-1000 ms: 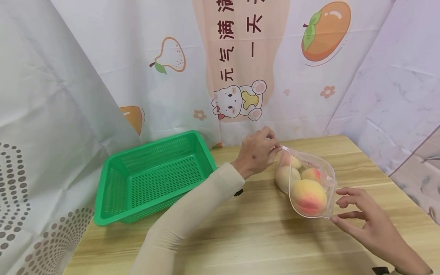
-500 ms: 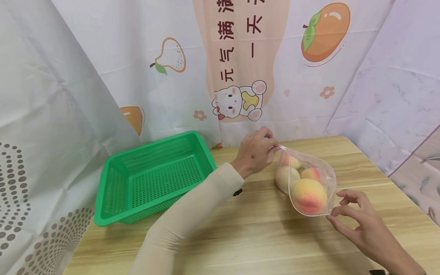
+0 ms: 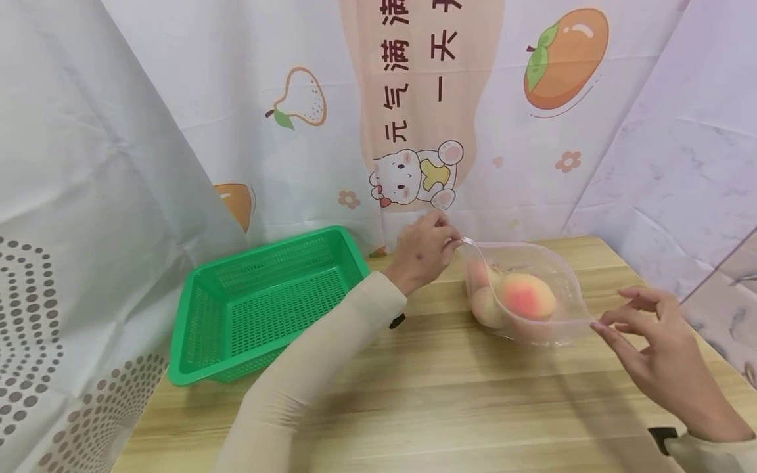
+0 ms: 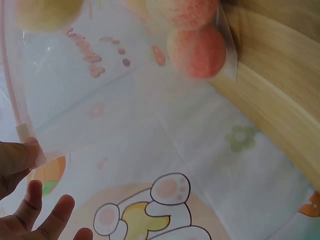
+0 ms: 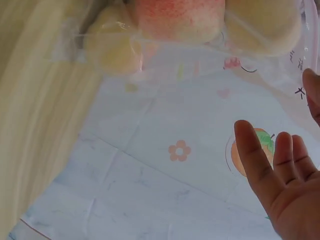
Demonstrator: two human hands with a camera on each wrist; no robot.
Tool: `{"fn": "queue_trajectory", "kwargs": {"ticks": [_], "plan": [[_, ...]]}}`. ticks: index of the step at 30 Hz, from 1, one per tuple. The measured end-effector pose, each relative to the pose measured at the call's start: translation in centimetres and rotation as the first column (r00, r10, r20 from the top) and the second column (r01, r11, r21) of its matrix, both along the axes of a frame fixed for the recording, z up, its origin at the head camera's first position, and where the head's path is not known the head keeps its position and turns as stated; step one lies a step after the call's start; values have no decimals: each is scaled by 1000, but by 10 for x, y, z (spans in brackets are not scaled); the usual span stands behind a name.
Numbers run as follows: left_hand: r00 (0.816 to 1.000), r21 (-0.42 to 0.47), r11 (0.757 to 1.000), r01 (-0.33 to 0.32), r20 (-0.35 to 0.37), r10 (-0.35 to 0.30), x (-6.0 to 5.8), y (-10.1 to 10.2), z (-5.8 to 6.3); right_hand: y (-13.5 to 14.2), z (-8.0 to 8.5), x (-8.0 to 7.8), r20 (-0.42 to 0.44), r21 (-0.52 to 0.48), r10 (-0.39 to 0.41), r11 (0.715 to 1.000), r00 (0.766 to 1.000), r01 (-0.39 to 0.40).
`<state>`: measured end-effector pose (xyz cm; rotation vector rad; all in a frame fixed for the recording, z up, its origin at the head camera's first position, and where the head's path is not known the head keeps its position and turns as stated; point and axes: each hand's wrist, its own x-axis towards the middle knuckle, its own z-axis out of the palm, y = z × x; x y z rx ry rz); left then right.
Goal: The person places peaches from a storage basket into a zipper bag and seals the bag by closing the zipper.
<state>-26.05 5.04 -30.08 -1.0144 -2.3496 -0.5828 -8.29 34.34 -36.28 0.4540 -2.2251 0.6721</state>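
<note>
A clear zip bag (image 3: 569, 299) with a pale pink rim stands with its mouth spread over the wooden table. Several peaches (image 3: 528, 297) lie inside it, yellow with red blush. In the head view my left hand (image 3: 421, 251) pinches the bag's far left corner, by the white zip slider (image 3: 468, 240). My right hand (image 3: 668, 355) pinches the opposite corner between thumb and forefinger. The left wrist view shows the left thumb (image 4: 22, 152) on the bag's edge and the other fingers spread. Contact of the right fingertips is cut off in the right wrist view.
A green perforated plastic basket (image 3: 177, 341) stands on the left of the wooden table (image 3: 426, 407), behind my left forearm. A printed curtain (image 3: 331, 157) hangs along the table's back edge.
My right hand has moved up and to the right, drawing its bag corner outward. My left hand has shifted slightly left. The mouth is stretched wider, and the bag appears tilted differently around the peaches.
</note>
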Motion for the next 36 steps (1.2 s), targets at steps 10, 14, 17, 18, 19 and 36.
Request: {"fn": "queue_trajectory", "kwargs": {"ticks": [10,14,17,18,19,36], "plan": [[994,23,997,-75,83,73,-16,-19,4,7,22,-27,0,4,-97,995,995,97],[990,8,995,-100,103,99,-17,-26,5,7,23,-37,0,-31,-119,992,993,119],[988,-3,994,-114,109,113,-17,-31,5,6,22,-43,-11,-48,-135,990,991,134],[987,-5,993,-117,115,117,-16,-32,4,6,22,-45,-13,-50,-139,989,990,138],[986,-9,993,-119,116,120,-16,-34,4,6,22,-46,-14,-53,-141,989,990,140],[994,-83,996,-34,105,43,10,-54,-7,5,13,-40,64,-35,-59,998,996,61]]}}
